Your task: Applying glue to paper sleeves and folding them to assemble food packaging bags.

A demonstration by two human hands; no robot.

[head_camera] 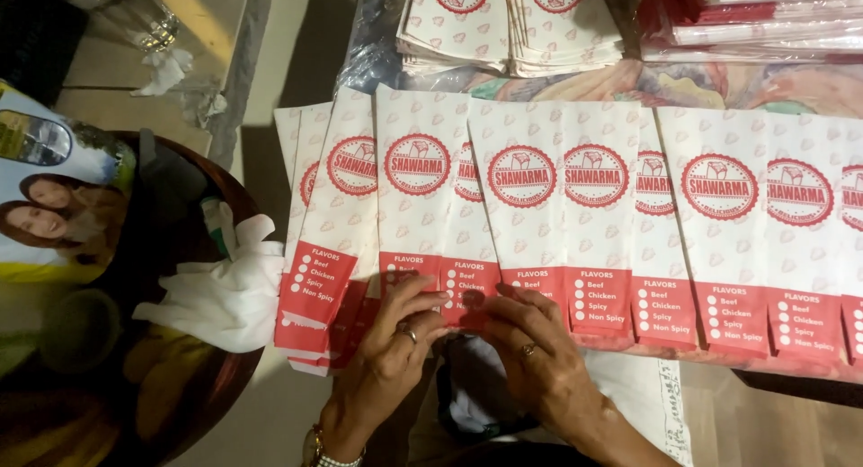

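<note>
Fingers of left hand (393,337) and right hand (530,355) pinch red bottom flap of paper sandwich bag (449,242); best press crease flat, bag edges square with overlapped neighbours beside.

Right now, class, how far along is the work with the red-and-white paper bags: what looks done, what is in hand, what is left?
Done: a row of flat red-and-white paper bags lies overlapped along the table edge. In hand: the left hand and right hand press on the red bottom flap of one bag mid-row. Left: probably the stacks of bags at the back, some in clear plastic wrap. What is being done to the flap cannot be told.
</note>
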